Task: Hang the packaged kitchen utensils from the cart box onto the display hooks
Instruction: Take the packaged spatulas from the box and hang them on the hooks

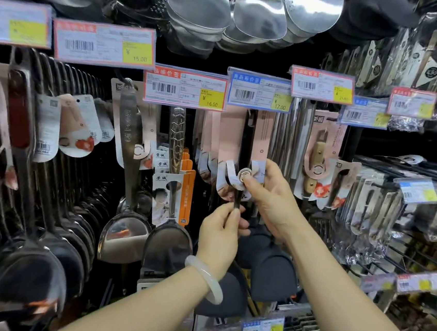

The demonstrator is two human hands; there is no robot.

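We have a black-handled utensil (245,152) hanging at the middle of the rack, under the blue tag (260,93) marked 17.00, its pink card (230,129) flat against the cards behind it. Our left hand (219,237) pinches the lower end of the handle between thumb and fingertips. Our right hand (271,195) pinches the round seal (244,175) on the card's wrap, thumb on its face and fingers curled behind.

The hook itself is hidden behind the tag, so we cannot tell whether the card's hole is fully seated. We judge the step to be settling this piece: keep the handle upright with the left hand, ease the card back along the hook with the right, and let go only when it hangs plumb and level with its neighbours.

Room is tight. Just left hangs a steel spatula (172,187) with an orange card (186,194), just right a wood-handled tool (317,159), and the tag edge sits directly above. Dark silicone heads (273,276) crowd the space below our wrists. Open room lies only near us, so we should draw our hands straight back, not sideways. The cart box is out of view.
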